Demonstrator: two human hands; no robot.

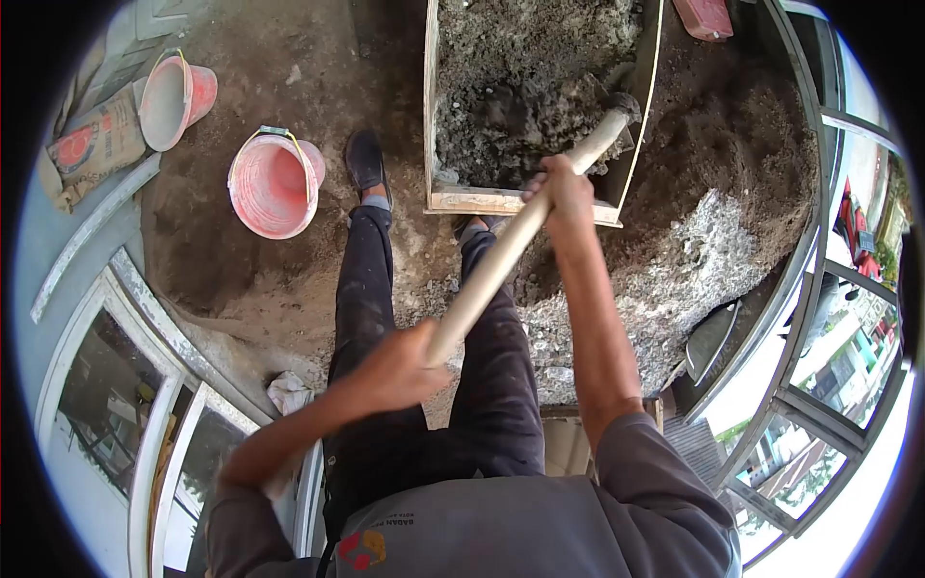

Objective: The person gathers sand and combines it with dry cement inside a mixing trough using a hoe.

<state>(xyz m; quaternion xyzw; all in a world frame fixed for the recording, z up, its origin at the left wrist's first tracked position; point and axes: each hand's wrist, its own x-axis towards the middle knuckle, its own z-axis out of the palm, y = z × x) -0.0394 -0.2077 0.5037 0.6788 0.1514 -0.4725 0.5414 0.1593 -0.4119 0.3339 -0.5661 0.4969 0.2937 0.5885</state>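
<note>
A long pale wooden handle (496,260) runs slantwise from my waist up to the right. My left hand (409,366) is wrapped round its lower end. Higher up, my right hand (564,197) grips the same handle. At the far end sits a dark metal tool head (624,104), partly hidden against the mix, so its shape is hard to make out. It is inside a wooden trough (482,200) that holds dark, wet-looking grey mix (520,116). Both hands are closed.
Two reddish buckets (275,188) (178,101) stand at the left, near a paper sack (96,144). Piles of brown soil (742,144) and pale grit (674,270) lie right of the trough. A red container (705,17) is at the top. Window frames (154,385) stand lower left.
</note>
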